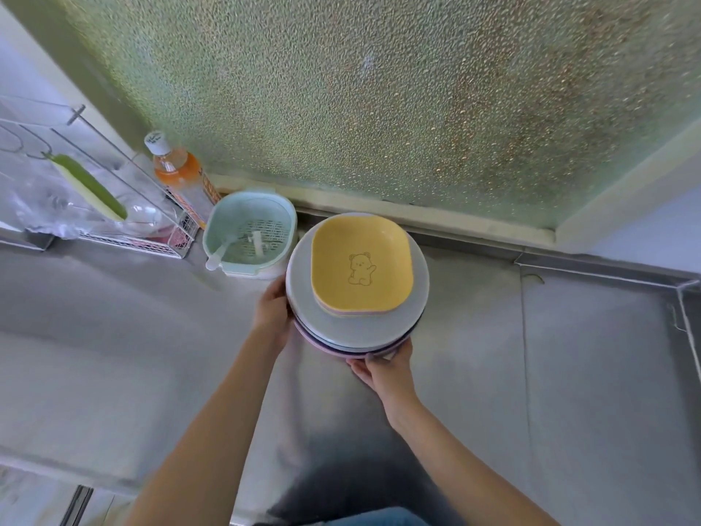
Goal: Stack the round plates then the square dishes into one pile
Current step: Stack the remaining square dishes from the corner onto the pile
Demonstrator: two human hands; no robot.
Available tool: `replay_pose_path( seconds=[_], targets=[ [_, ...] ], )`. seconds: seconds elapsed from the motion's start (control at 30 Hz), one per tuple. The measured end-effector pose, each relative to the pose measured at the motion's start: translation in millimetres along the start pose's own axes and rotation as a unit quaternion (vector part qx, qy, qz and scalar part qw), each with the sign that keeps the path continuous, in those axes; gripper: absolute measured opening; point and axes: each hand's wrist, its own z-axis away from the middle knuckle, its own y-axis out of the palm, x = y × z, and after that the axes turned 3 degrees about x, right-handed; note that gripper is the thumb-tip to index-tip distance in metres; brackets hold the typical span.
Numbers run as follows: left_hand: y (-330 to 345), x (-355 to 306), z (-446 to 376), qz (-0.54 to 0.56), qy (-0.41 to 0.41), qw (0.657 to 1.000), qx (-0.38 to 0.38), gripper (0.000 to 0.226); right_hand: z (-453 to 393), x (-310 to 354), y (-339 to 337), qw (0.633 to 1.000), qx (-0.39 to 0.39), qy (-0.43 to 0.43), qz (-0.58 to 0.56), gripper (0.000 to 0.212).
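Observation:
One pile of dishes sits near the back of the steel counter. Its lower part is several round plates (pixel 352 330), pale grey on top with a pink one at the bottom. On them rest stacked square dishes (pixel 360 261), the top one yellow with a bear drawing. My left hand (pixel 271 311) grips the pile's left rim. My right hand (pixel 383 368) holds the near rim from below. Whether the pile rests on the counter or is lifted, I cannot tell.
A mint green strainer basket (pixel 248 231) with a white spoon stands just left of the pile, almost touching it. Behind it is an orange drink bottle (pixel 176 167) and a wire rack (pixel 95 191). Frosted glass (pixel 379 100) rises right behind. Steel counter (pixel 569 373) extends right and toward me.

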Motion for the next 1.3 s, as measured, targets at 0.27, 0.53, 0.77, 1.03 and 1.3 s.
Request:
replay_pose_path(
  seconds=[0.27, 0.53, 0.77, 1.03, 1.3],
  targets=[
    [-3, -11, -9, -0.051, 0.014, 0.999, -0.009, 0.035, 1, -8, 20, 0.999, -0.031, 0.023, -0.034, 0.073],
    [-14, 7, 7, -0.12, 0.008, 0.99, -0.071, 0.035, 4, -8, 15, 0.998, -0.023, 0.039, -0.038, 0.069],
    [0, 20, 40, -0.233, -0.127, 0.962, -0.07, 0.023, 4, 1, 9, 0.997, -0.028, 0.041, 0.05, 0.051],
    [-3, 15, 36, -0.268, -0.092, 0.957, -0.061, 0.036, -2, 12, -3, 0.992, -0.05, 0.015, 0.118, 0.042],
    [-9, -6, 49, -0.343, 0.075, 0.903, -0.248, 0.024, 4, 46, -13, 0.94, -0.199, -0.177, 0.213, 0.045]
  ],
)
